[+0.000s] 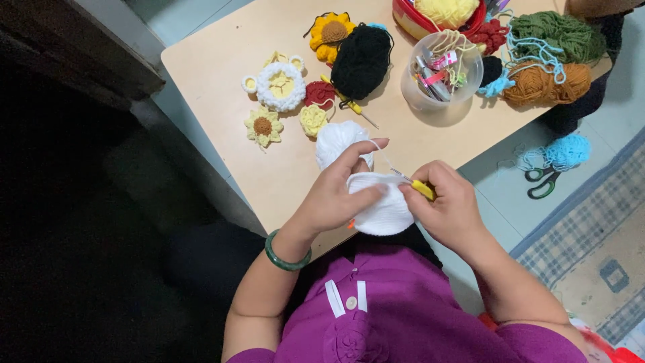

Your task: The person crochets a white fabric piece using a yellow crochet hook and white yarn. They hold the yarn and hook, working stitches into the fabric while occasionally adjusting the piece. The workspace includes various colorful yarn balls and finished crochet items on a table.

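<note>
My left hand (339, 191) pinches a white crocheted piece (383, 208) near the table's front edge, with white yarn running over its raised forefinger. A green bangle (285, 255) circles that wrist. My right hand (447, 205) grips a yellow-handled crochet hook (418, 186) whose metal tip points into the white piece. Just behind the hands a white yarn ball (336, 140) lies on the table.
On the wooden table (222, 60) lie a black yarn ball (363, 60), several crocheted flowers (263, 126), a clear plastic tub of tools (441, 72), a second hook (353, 106), and green and brown yarn (547, 81). Scissors (544, 181) and blue yarn lie on the floor at right.
</note>
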